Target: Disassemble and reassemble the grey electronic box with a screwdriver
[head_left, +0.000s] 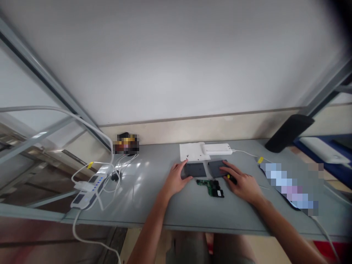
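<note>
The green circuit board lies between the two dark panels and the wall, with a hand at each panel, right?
No: the head view shows the green circuit board on the near side of the two dark panels. As you say, the left hand is at one panel, the right hand at the other.

I hold a yellow-and-black tool (232,179); two flat dark panels (195,169) lie side by side, a green circuit board (211,186) nearer the desk's (145,205) front edge.
</note>
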Action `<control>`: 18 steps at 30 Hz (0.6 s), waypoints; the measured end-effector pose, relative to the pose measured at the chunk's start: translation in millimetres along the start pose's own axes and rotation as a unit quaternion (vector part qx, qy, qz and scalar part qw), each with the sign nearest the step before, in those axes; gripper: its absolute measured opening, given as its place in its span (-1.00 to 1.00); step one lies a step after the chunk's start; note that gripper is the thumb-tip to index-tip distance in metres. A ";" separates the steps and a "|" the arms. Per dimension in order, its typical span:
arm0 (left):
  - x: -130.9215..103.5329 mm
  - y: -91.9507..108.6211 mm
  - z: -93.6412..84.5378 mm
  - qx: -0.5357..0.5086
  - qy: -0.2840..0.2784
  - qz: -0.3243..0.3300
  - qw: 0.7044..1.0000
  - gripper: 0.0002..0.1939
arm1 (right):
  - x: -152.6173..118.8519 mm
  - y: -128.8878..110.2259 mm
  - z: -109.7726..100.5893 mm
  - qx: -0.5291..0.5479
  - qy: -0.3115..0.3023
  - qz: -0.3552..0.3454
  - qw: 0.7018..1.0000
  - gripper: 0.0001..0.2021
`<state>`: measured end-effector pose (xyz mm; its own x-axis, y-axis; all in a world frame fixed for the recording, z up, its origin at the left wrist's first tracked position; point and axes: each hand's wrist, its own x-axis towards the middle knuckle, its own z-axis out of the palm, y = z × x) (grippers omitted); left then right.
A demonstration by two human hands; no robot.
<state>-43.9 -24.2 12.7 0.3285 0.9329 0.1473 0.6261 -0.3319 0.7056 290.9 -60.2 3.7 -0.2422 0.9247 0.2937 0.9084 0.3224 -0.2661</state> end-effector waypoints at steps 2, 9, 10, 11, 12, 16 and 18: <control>-0.5 -0.5 0.1 0.001 0.001 -0.001 1.000 -0.20 | 0.0 -0.3 -0.9 -0.002 -0.004 0.007 1.000 -0.55; -1.6 -2.7 1.3 0.008 0.005 0.008 1.000 -0.20 | 3.0 -0.9 -1.1 -0.002 -0.013 0.020 1.000 -0.58; -1.5 -2.1 1.0 0.010 0.003 0.011 1.000 -0.19 | 3.0 -1.3 -1.1 -0.003 -0.012 0.024 1.000 -0.58; -1.4 -1.4 0.7 0.013 0.002 0.015 1.000 -0.19 | 2.9 -1.8 -1.3 -0.005 -0.011 0.028 1.000 -0.59; -1.3 -0.5 0.2 0.016 0.000 0.019 1.000 -0.19 | 2.6 -2.3 -1.5 -0.005 -0.011 0.028 1.000 -0.60; -1.6 3.0 -2.0 0.028 -0.005 0.041 0.999 -0.17 | 1.6 -2.8 -2.8 -0.003 -0.007 0.029 1.000 -0.56; -1.9 4.2 -2.6 0.035 -0.009 0.049 0.998 -0.19 | 2.0 -2.4 -2.9 0.003 -0.014 0.031 0.999 -0.53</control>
<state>-43.7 -27.1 17.3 0.4028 0.8928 0.2014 0.6371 -0.4315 0.6387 289.2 -59.7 7.7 -0.1942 0.9482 0.2514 0.9203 0.2648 -0.2880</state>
